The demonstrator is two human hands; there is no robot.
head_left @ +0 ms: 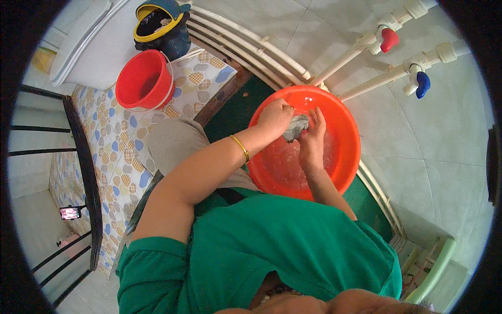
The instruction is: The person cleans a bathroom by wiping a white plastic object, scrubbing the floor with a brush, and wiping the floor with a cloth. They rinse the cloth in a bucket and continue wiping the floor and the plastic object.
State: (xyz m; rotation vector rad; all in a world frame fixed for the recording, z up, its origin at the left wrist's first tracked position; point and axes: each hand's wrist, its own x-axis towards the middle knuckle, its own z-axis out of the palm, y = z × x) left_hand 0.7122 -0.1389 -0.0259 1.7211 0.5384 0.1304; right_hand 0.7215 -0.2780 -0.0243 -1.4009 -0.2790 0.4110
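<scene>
A small wet grey cloth (295, 128) is stretched between my two hands, above a large orange-red plastic basin (349, 153). My left hand (276, 115) is closed in a fist on the cloth's left side, and a gold-coloured bangle circles that wrist. On the other side, my right hand (313, 137) has its thumb against the cloth's right edge while its fingers point up and apart. Shallow, slightly foamy water (286, 168) covers the basin's bottom. Part of the cloth is hidden behind the fingers.
Pale pipes run along the tiled wall, with a red-handled valve (388, 40) and a blue-handled valve (422, 84). On the patterned tiles stands a red bucket (141, 84), near a dark lidded bin (176, 41). Left are a black railing (80, 157) and a mounted phone (70, 212).
</scene>
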